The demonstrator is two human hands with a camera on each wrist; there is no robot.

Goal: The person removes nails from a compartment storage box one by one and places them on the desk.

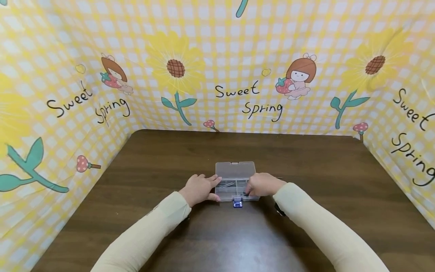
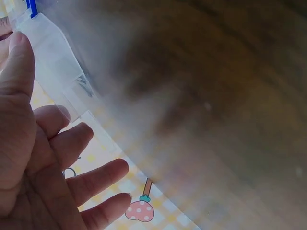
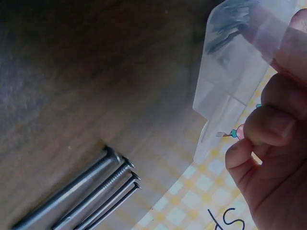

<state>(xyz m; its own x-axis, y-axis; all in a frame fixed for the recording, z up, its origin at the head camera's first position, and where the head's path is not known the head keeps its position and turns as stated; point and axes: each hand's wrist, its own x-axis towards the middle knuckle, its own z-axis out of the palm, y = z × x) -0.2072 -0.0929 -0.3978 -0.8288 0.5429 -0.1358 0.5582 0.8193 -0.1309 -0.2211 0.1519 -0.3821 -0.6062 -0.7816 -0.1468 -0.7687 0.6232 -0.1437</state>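
Note:
A clear plastic divided box (image 1: 225,198) stands on the table with its lid (image 1: 234,170) raised at the back and a blue latch (image 1: 237,203) hanging at the front. My left hand (image 1: 198,189) rests against the box's left side, fingers spread and thumb by the front corner. My right hand (image 1: 263,184) reaches into the front right compartment, its fingertips among small dark nails (image 3: 224,40); I cannot tell whether they pinch one. Longer metal nails (image 1: 227,184) lie in the back left compartment.
Several larger nails (image 3: 67,189) lie side by side on the brown wooden table (image 1: 176,155), to the right of the box. A checked cloth (image 1: 234,68) printed with sunflowers rises as a wall around the back and both sides.

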